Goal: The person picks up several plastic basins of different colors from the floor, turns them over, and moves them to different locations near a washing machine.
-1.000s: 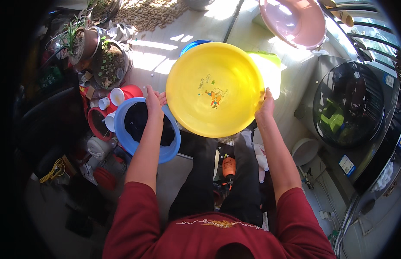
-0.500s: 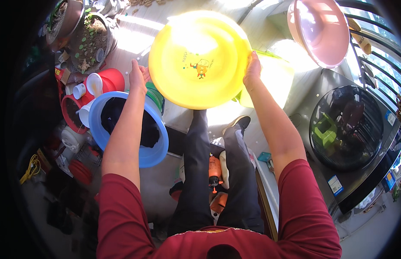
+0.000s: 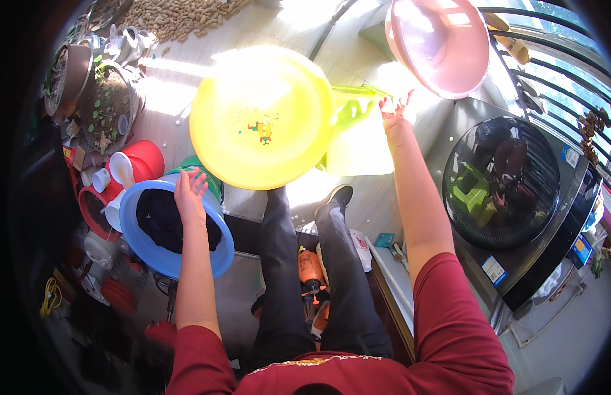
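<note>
Left hand: yellow basin just beyond, to its right, apart; fingers spread, forearm crossing the view of a blue tub containing dark cloth. Right hand: basin well to its left; arm extended, fingers spread, by a lime-green bin, contact undeterminable. Farther: pink basin.

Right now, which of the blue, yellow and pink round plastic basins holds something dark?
The blue plastic basin, partly behind the left hand; the yellow basin and pink basin show no contents.
</note>
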### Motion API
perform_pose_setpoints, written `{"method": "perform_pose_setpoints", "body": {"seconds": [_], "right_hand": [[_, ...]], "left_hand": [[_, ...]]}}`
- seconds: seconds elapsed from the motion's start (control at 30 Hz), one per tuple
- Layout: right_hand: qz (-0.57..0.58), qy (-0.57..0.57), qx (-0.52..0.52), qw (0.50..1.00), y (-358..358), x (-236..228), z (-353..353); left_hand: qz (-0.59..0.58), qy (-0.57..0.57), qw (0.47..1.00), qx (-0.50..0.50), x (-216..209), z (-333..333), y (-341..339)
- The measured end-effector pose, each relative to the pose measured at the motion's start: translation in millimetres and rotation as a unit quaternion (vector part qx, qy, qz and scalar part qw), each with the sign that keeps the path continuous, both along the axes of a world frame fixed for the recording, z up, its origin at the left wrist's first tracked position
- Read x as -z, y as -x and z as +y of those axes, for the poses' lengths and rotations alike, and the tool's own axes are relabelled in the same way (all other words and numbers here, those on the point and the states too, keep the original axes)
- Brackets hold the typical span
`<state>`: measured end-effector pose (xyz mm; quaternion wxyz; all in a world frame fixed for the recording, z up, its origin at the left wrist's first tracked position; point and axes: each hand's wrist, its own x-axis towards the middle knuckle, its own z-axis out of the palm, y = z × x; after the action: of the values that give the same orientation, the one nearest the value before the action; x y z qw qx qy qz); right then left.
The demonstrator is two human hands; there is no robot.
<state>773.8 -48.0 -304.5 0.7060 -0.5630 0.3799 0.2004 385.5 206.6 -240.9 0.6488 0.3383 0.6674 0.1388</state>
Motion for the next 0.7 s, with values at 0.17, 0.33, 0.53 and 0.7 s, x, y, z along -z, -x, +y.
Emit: {"method": "perform_pose_setpoints", "body": {"seconds": [0.17,0.33,0.53,0.7], "right_hand": [[0.028,-0.105,0.171,0.979,-72.8,-15.7,-28.6],[0.040,-0.175,0.158,0.971,-122.5,-4.2,-44.8],[0.049,-0.183,0.209,0.959,-129.9,-57.9,-92.1],[0.077,-0.266,0.243,0.930,-24.7,-92.6,-190.4]], "left_hand": [[0.008,0.132,0.991,0.021,-20.2,-100.1,37.5],[0.043,0.205,0.978,0.012,-43.9,-166.0,58.9],[0.053,0.195,0.975,0.089,-58.5,-179.3,58.7],[0.052,0.190,0.966,0.167,-70.4,-192.2,38.1]]}}
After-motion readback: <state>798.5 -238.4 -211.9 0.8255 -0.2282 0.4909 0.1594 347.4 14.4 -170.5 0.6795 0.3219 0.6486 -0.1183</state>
